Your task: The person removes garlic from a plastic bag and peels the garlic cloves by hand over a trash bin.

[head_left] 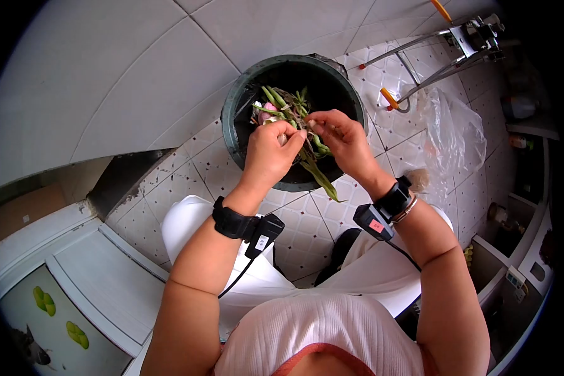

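Note:
A dark green round bin (230, 128) stands on the tiled floor, with green stalks and leaves (319, 178) and pinkish-white scraps (267, 113) inside. Over its middle, my left hand (271, 150) has thumb and fingers closed around a small pale piece that looks like garlic (282, 139). Just to the right, my right hand (344, 141) pinches another small pale bit (311, 124) between thumb and forefinger. The fingertips of both hands are close together above the stalks. Each wrist wears a black strapped device.
A metal folding frame with orange parts (420, 81) lies at the upper right, beside a clear plastic bag (454, 135) on the floor. Shelves (514, 213) line the right side. A white cabinet (100, 282) is at the lower left. A tiled wall rises behind the bin.

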